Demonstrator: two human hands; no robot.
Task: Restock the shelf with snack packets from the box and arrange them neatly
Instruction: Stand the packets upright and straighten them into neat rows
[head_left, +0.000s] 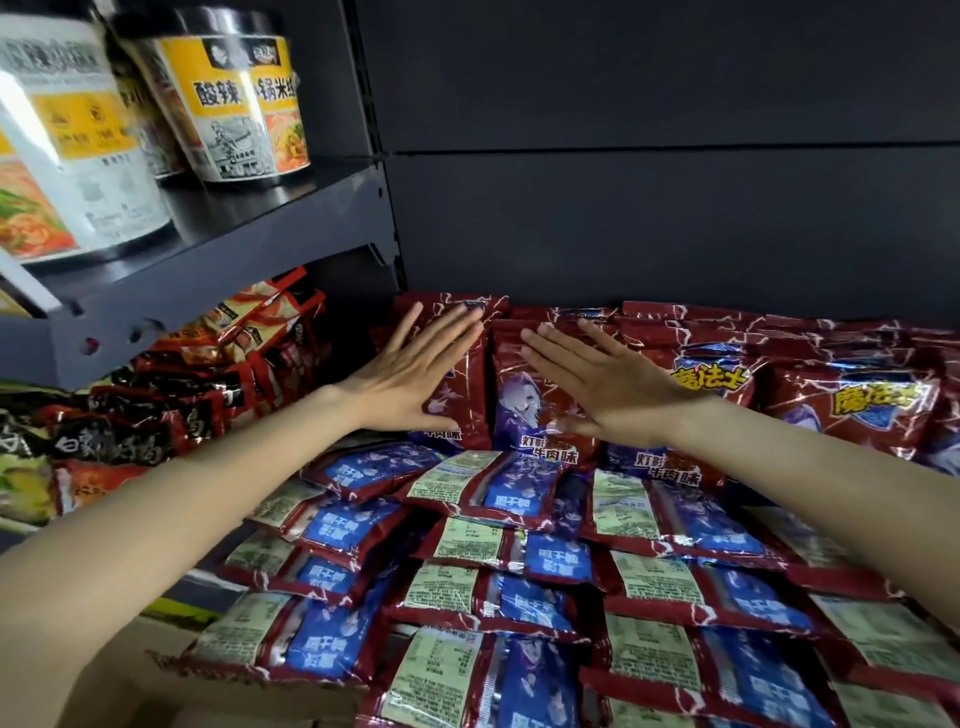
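Red snack packets (841, 400) with yellow lettering stand in rows on the dark shelf, faces toward me. My left hand (415, 374) lies flat with straight fingers on the leftmost standing packet (467, 384). My right hand (608, 384) presses flat on the packet (519, 410) beside it, fingers straight and pointing left and back. Below my arms, several more packets (488, 545) lie back side up in overlapping rows in the cardboard box (249, 696).
The dark back panel (649, 208) of the shelf rises behind the packets. On the left an upper shelf (249, 234) carries noodle cups (244, 98). Under it lie red and black noodle bags (208, 384).
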